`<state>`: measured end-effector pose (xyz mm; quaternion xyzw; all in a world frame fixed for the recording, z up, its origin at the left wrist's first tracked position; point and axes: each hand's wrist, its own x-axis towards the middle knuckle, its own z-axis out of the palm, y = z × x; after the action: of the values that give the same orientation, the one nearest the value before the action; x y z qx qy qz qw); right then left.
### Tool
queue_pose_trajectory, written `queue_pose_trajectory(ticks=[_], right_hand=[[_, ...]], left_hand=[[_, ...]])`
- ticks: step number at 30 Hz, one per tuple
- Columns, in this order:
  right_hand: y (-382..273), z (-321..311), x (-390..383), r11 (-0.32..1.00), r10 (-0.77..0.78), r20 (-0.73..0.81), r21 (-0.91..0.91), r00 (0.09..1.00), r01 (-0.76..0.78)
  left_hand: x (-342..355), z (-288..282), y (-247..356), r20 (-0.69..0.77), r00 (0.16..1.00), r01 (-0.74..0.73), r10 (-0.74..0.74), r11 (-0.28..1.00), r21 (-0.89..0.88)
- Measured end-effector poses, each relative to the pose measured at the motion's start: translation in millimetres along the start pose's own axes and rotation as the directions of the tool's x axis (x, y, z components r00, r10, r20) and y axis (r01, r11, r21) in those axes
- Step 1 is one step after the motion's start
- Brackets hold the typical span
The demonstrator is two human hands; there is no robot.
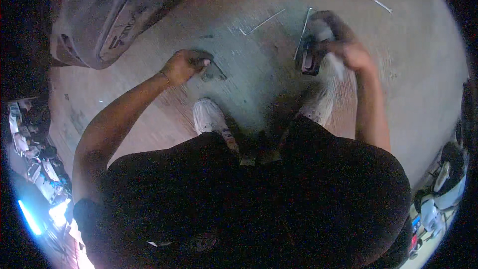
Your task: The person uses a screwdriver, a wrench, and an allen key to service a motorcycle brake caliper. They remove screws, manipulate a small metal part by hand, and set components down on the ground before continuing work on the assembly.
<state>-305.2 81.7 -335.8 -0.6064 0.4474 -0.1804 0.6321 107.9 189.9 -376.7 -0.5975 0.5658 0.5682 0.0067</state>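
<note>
My left hand (189, 66) is closed in a pinch on a thin dark rod (218, 69), which slants down to the right just above the floor. The kind of rod is too dim to make out. To the right, my right hand (347, 50) is smeared by motion, with its fingers reaching over a small dark case-like object (309, 62) with a paler slot. A whitish thing (322, 31) shows between those fingers, too blurred to name. Whether the hand grips either is unclear. Beside the dark object lies a thin L-shaped metal rod (301, 35).
Another bent metal rod (264, 22) lies on the floor (249, 65) between my hands. Farther right is a small wrench (381, 4). A large grey rounded body (94, 15) stands at the far left. Clutter (42, 164) lines the left edge; more items (438, 204) lie at right.
</note>
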Motion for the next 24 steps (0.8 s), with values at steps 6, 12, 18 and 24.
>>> queue_pose_trajectory(ticks=[6,12,18,24], right_hand=[[39.4,114.2,-14.8,0.829,-0.278,0.361,-0.378,0.890,0.412],[25.7,156.6,-35.9,0.711,-0.037,0.361,-0.646,0.932,0.279],[22.4,109.8,10.3,0.670,0.064,0.128,-0.740,0.990,0.052],[51.7,94.4,31.4,0.535,0.138,0.159,-0.843,0.978,0.061]], left_hand=[[13.0,-9.3,9.6,-0.114,0.985,-0.108,0.128,0.980,0.165],[37.7,-24.1,6.2,-0.350,0.808,-0.171,0.475,0.756,0.632],[46.4,-29.9,-4.6,-0.250,0.874,-0.202,0.416,0.780,0.592],[49.7,-26.6,-9.5,-0.154,0.932,-0.155,0.329,0.744,0.650]])
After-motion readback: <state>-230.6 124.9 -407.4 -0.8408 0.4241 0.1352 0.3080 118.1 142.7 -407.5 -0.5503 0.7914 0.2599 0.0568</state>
